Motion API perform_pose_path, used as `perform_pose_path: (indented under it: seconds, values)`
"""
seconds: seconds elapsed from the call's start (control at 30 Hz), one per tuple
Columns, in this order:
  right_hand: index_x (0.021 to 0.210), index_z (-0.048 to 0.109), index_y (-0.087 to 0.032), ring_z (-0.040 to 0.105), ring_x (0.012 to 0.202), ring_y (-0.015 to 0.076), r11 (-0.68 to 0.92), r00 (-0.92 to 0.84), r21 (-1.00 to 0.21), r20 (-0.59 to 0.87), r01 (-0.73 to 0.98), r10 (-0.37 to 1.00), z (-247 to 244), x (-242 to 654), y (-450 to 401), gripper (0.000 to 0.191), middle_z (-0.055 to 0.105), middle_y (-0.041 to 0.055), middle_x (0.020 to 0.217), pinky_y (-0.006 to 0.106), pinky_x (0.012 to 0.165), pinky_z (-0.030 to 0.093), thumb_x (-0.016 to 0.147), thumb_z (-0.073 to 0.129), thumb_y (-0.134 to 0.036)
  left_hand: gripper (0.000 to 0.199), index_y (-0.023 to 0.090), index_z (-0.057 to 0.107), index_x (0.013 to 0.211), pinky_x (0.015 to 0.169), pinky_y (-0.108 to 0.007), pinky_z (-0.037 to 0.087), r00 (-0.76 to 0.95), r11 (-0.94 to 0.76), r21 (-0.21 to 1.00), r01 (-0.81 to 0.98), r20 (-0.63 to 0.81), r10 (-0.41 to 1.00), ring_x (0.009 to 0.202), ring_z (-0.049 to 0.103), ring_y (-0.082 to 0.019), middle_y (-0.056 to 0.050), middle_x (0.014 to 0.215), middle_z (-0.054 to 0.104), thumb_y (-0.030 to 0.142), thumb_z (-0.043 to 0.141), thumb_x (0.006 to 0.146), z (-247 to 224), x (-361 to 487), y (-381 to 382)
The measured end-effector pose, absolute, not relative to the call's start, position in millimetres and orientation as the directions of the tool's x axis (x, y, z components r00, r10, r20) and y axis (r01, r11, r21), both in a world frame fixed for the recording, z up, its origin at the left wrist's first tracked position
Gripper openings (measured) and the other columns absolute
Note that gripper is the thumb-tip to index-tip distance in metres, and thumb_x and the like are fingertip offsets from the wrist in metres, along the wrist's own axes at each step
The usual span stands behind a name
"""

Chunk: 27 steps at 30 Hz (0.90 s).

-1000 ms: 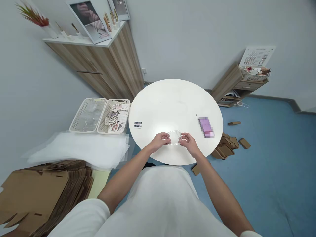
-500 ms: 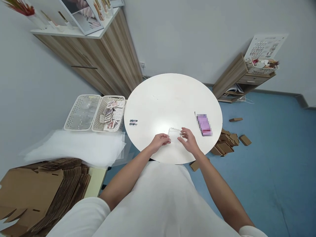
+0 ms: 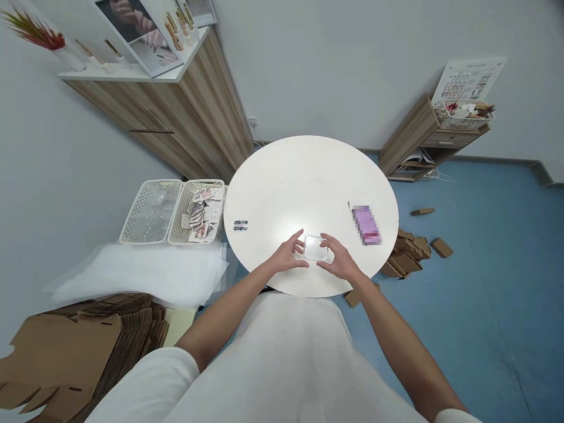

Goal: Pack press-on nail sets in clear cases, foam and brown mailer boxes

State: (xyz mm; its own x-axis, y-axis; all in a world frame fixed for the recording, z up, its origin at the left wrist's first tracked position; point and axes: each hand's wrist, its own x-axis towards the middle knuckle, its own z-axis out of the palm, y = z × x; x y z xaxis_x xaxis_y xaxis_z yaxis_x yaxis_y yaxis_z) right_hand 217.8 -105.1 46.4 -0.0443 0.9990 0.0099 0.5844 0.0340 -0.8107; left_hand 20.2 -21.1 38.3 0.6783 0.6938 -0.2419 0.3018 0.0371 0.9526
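Observation:
A small clear plastic box [image 3: 314, 249] with rounded corners is at the near middle of the white round table [image 3: 304, 170]. My right hand [image 3: 340, 259] grips its right end, fingers over the far corner and thumb at the near edge. To the left of the box my left hand [image 3: 286, 255] is open, thumb and fingers spread apart, with a small gap to the box. A small sheet of dark round stickers [image 3: 240, 225] lies at the table's left, and a pixelated purple item [image 3: 366, 225] at its right.
Left of the table stand a basket of printed cards [image 3: 202, 214] and a basket of clear plastic pieces [image 3: 152, 211]. White sheets [image 3: 141, 270] and stacked flat cardboard [image 3: 74, 346] are nearer me. Small brown boxes [image 3: 408, 252] lie on the floor at right.
The clear box, held between both hands before, now shows flat and more sharply. My left hand has opened and come off it; the right hand's fingers remain at its right end.

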Motion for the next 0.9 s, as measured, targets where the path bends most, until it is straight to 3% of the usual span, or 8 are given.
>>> perform_pose_path:
  seconds: [0.2, 0.47, 0.9]
  values:
    - [0.101, 0.048, -0.022, 0.038, 0.121, 0.0241, 0.023, -0.048, -0.845, -0.003, 0.534, 0.999, 37, 220, -110, 0.043, 0.036, 0.0125, 0.134, 0.041, 0.090, 0.040, 0.062, 0.065, -0.029, 0.078, 0.024, 0.042, 0.123, 0.073, -0.030, 0.043, 0.714, -0.021, 0.956, 0.291, -0.203, 0.670, 0.075, 0.052, -0.012, -0.003, 0.091, 0.055, 0.026, 0.076, 0.053, 34, 26, -22]
    - [0.100, 0.050, -0.019, 0.053, 0.100, 0.0192, -0.092, -0.033, -0.939, -0.110, 0.331, 0.993, 21, 218, -109, 0.048, 0.044, 0.0130, 0.125, 0.035, 0.085, 0.045, 0.057, 0.069, -0.028, 0.071, 0.017, 0.046, 0.117, 0.062, -0.026, 0.042, 0.673, 0.194, 0.956, 0.220, -0.293, 0.679, 0.063, 0.049, -0.009, 0.000, 0.076, 0.053, 0.027, 0.076, 0.053, 28, 24, -36]
    - [0.091, 0.058, -0.019, 0.055, 0.098, 0.0206, -0.089, -0.026, -0.982, -0.094, 0.164, 0.995, 19, 219, -109, 0.044, 0.049, 0.0096, 0.118, 0.036, 0.086, 0.046, 0.052, 0.074, -0.032, 0.073, 0.017, 0.045, 0.116, 0.065, -0.028, 0.044, 0.669, 0.250, 0.952, 0.175, -0.301, 0.679, 0.069, 0.052, -0.010, 0.000, 0.079, 0.053, 0.025, 0.078, 0.050, 25, 25, -40]
